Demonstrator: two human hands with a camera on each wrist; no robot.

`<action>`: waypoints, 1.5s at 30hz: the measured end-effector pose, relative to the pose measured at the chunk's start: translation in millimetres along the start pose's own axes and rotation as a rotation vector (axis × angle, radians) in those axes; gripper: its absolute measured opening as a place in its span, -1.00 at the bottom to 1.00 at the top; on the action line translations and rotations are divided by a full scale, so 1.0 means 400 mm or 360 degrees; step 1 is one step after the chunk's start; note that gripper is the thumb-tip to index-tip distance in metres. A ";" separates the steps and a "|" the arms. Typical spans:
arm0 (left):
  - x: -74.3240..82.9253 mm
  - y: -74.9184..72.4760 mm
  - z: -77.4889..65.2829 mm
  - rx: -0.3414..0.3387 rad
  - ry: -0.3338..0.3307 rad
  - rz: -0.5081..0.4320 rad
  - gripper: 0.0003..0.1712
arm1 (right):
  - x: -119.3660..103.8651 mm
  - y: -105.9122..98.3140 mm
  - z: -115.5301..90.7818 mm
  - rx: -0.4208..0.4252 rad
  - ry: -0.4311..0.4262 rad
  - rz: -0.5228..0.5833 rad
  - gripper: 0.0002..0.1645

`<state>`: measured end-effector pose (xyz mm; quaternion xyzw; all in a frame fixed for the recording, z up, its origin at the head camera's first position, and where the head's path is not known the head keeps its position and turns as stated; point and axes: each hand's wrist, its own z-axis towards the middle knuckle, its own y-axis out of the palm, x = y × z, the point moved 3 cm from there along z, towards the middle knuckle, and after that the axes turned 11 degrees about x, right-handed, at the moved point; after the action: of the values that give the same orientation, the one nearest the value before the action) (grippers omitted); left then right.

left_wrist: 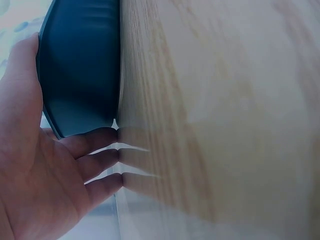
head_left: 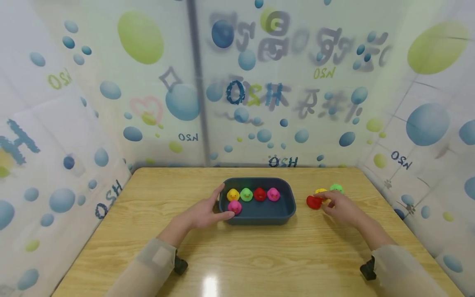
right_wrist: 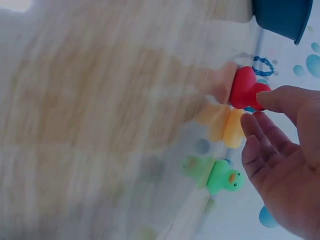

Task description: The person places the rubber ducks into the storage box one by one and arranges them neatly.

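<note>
A dark blue rectangular container (head_left: 259, 221) sits on the wooden table, with yellow (head_left: 233, 194), green (head_left: 246, 194), red (head_left: 259, 194) and pink (head_left: 273, 194) rubber ducks in a row along its far side. A second pink duck (head_left: 234, 207) is at its near left corner. My left hand (head_left: 202, 212) holds the container's left end, thumb at the near rim, other fingertips down at the table. To the right, my right hand (head_left: 343, 209) pinches a red rubber duck (right_wrist: 243, 89) between thumb and index finger; the index finger is mostly hidden in the right wrist view.
Just behind the right hand, a yellow duck (right_wrist: 233, 129) and a green duck (head_left: 337, 188) stand on the table (head_left: 252, 260). A curtain (head_left: 237, 140) printed with blue and green dots hangs beyond the far edge and along both sides.
</note>
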<state>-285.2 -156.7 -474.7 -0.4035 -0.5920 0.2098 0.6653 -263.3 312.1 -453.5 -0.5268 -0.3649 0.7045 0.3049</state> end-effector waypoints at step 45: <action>-0.001 -0.001 -0.001 0.0000 0.0013 -0.0020 0.36 | -0.124 -0.019 -0.017 0.0448 -0.0225 0.0128 -0.55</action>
<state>-285.0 -157.3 -474.7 -0.4006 -0.5919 0.2039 0.6690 -243.4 277.3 -422.5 -0.4422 -0.2616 0.7957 0.3209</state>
